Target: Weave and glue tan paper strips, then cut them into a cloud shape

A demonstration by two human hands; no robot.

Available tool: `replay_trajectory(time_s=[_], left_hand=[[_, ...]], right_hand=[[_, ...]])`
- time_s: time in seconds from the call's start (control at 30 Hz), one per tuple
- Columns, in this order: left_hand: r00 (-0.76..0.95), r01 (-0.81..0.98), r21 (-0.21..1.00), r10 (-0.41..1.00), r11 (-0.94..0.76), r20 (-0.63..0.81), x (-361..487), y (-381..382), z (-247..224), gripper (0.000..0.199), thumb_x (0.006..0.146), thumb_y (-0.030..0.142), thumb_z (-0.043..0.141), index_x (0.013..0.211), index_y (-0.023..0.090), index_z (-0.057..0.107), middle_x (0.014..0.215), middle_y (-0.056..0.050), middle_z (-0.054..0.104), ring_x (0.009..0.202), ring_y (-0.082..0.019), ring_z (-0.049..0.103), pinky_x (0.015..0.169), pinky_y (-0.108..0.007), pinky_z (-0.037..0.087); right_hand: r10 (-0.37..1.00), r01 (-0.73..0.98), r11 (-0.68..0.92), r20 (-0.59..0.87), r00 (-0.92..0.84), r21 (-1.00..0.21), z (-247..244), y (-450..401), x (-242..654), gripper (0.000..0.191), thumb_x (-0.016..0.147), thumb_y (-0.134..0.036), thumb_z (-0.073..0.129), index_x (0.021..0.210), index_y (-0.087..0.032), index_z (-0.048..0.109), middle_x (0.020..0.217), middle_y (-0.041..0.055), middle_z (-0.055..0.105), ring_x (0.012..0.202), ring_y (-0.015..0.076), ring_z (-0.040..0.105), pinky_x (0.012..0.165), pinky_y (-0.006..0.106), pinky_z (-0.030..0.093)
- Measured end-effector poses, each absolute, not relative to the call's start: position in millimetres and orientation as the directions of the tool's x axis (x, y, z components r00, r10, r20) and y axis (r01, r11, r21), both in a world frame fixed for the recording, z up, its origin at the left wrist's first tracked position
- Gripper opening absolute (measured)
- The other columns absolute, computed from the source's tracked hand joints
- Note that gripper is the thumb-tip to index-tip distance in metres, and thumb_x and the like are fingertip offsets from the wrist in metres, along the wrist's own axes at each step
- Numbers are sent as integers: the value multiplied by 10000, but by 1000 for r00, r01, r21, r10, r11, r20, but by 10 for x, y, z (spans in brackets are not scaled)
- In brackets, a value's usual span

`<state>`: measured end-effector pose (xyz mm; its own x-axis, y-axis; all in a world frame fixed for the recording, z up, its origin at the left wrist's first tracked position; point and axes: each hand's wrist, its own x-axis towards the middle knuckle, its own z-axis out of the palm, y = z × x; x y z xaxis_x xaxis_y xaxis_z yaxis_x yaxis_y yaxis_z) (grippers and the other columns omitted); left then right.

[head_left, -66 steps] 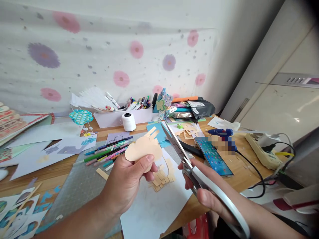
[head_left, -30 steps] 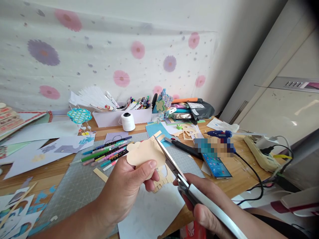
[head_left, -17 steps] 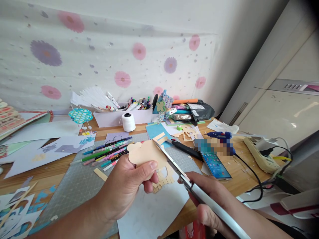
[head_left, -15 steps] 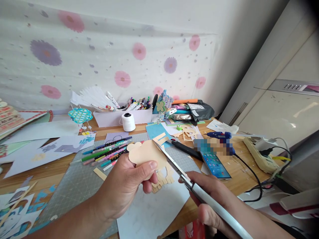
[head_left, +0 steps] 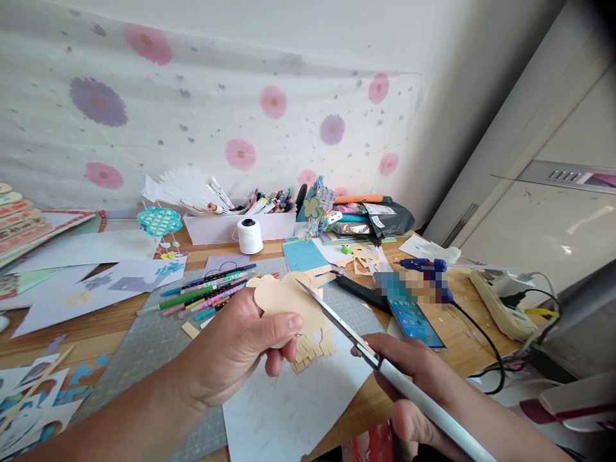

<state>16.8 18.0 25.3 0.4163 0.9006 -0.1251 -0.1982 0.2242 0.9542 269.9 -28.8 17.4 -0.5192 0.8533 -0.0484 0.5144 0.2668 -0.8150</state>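
Between thumb and fingers, my left hand [head_left: 250,340] pinches a beige cloud-shaped paper piece [head_left: 283,298]. My right hand [head_left: 414,385] is wrapped round a metal cutting tool with a long silver handle [head_left: 433,410], which looks like scissors. Its pointed blade [head_left: 337,319] lies over the right part of the beige piece. Below the paper, cut beige strips [head_left: 315,350] rest on a white sheet [head_left: 289,410]. The fingertips of my left hand, behind the paper, are partly hidden.
Coloured markers [head_left: 212,292] lie on a grey cutting mat [head_left: 139,366]. Behind stand a thread spool [head_left: 250,237] and a white pen box [head_left: 216,230]. At the right are a phone [head_left: 418,321], a blue glue gun [head_left: 426,264], its cable and a power strip [head_left: 500,305].
The beige piece has turned slightly in my left hand, with its right edge lower. The tool in my right hand has shifted a little right and down. The camera view has moved slightly.
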Motion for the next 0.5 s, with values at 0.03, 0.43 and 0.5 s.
replay_trajectory(time_s=[0.03, 0.43, 0.5], left_hand=[[411, -203, 954, 903, 221, -122, 171, 180, 249, 223, 638, 319, 804, 592, 150, 668, 461, 1, 617, 341, -51, 464, 329, -132, 333], [404, -311, 922, 910, 232, -93, 236, 117, 170, 307, 718, 363, 789, 553, 134, 667, 511, 4, 629, 384, -48, 518, 392, -140, 385], [406, -362, 899, 910, 247, -87, 265, 80, 159, 307, 735, 359, 780, 556, 134, 670, 519, 7, 628, 395, -44, 519, 408, -139, 380]], right_hand=[[852, 511, 265, -50, -521, -818, 182, -288, 2696, 727, 731, -838, 448, 968, -181, 650, 815, 71, 649, 775, 239, 581, 708, 300, 477], [849, 398, 357, 116, -516, -845, 97, -346, 2486, 813, 788, -816, 367, 1236, -176, 591, 839, 112, 690, 725, 254, 631, 641, 310, 520], [859, 419, 338, 94, -503, -843, 91, -386, 2449, 796, 794, -807, 370, 1231, -181, 594, 774, 98, 675, 690, 246, 621, 628, 314, 522]])
